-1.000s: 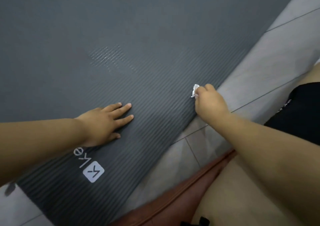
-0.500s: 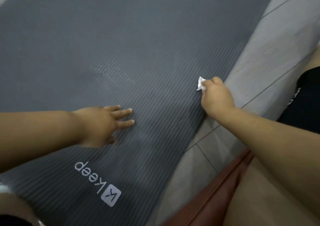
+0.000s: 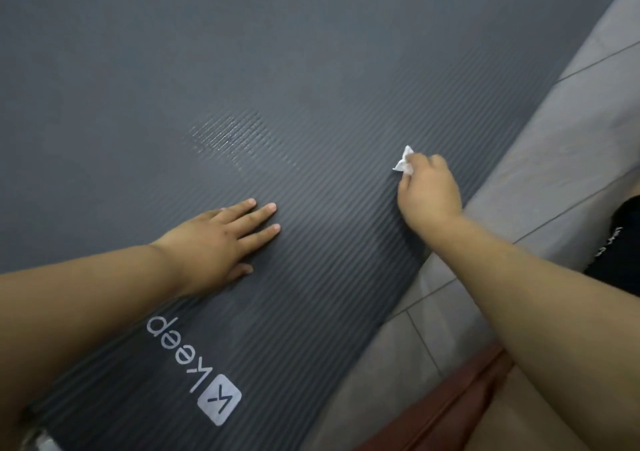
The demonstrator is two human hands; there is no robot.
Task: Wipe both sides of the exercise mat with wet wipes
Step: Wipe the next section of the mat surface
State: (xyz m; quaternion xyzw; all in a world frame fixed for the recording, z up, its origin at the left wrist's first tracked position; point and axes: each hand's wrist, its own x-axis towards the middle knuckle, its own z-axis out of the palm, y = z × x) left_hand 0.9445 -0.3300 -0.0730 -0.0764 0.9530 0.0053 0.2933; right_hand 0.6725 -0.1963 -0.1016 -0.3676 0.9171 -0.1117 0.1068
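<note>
A grey tiled floor (image 3: 554, 160) carries a dark grey ribbed mat (image 3: 311, 52), which fills most of the view and runs away from the person. The right hand (image 3: 429, 191) has its fingers (image 3: 424, 161) curled round a small crumpled white wipe (image 3: 402, 162), which sticks out past the fingertips and presses on the mat, close to the mat's right edge. The left hand (image 3: 214, 243) lies flat, palm down on the mat, with straight fingers slightly spread and holding nothing. A bare strip of mat lies between the two hands, and nothing stands between them. Just beyond the left fingertips a shiny wet patch (image 3: 228, 135) shows on the ribs. Behind the left wrist, toward the person, the mat carries the white word "keep" (image 3: 176, 350) and a square white logo (image 3: 218, 404) beside it. To the right of the right hand the mat ends and the tiles begin. Further right, at the frame's edge, is a piece of black clothing (image 3: 620, 253) with small white lettering too blurred to read. Under the right forearm, near the bottom edge, lies a reddish-brown strip (image 3: 450, 412); what it is cannot be told.
</note>
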